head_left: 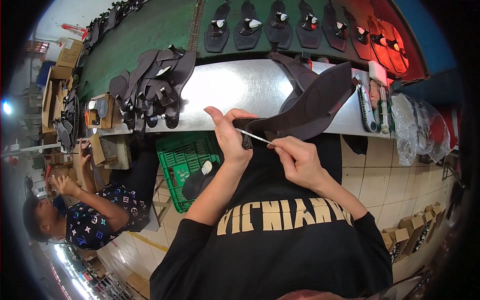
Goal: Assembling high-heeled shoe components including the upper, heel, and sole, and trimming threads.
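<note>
- Metal workbench (pixel 225 90) is seen at upper centre.
- At frame centre, a sandal (pixel 320 107) is gripped by the left hand (pixel 232 140); a slim tool (pixel 257 138) is pinched in the right hand (pixel 298 159).
- Firm bracing and light tool pressure are judged best.
- Matte, curved dark surfaces are set off by gleaming metal.

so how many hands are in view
4: left hand, holding a dark sandal; right hand, holding a thin rod; upper hand and lower hand of a co-worker, far left. More may be hidden.
</note>
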Demonstrator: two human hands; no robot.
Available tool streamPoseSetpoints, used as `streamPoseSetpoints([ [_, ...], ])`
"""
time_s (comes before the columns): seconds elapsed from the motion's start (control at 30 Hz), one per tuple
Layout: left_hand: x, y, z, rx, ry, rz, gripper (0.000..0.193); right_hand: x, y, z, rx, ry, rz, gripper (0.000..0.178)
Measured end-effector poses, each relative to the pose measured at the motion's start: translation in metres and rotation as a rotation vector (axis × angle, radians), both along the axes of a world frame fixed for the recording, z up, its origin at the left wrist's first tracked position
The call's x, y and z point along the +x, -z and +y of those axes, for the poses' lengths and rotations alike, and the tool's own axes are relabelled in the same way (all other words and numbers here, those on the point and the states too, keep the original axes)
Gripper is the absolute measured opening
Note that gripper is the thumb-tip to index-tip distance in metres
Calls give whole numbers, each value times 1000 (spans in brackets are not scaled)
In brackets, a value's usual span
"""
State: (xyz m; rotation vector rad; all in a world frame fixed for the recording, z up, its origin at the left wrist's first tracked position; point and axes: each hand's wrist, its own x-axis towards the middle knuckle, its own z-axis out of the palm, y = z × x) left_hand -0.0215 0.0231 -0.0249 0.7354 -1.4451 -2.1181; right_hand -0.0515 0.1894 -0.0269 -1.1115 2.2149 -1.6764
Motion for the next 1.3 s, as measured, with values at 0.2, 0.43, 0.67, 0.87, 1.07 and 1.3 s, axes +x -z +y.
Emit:
streamPoseSetpoints([
  [0.2, -4, 3, -11, 881, 257, 144, 69, 7, -19, 3, -26, -97, 124, 12],
  [0.43, -8, 16, -4, 1289, 332, 338, 58, 0, -5, -5, 70, 74, 82, 3],
  [0.67, -27, 13, -39, 937, 59, 122, 45, 16, -9, -13, 56, -129, 75, 6],
  [0.87, -10, -20, -226, 456, -244, 15, 69, -38, -20, 20, 79, 223, 37, 6],
  [1.07, 44, -55, -348, -317, -389, -418, 85, -82, 1, 75, 120, 483, -25, 9],
  [1.3, -82, -33, -244, -868, -269, -218, 51, -126, 24, 91, 290, 630, 245, 31],
])
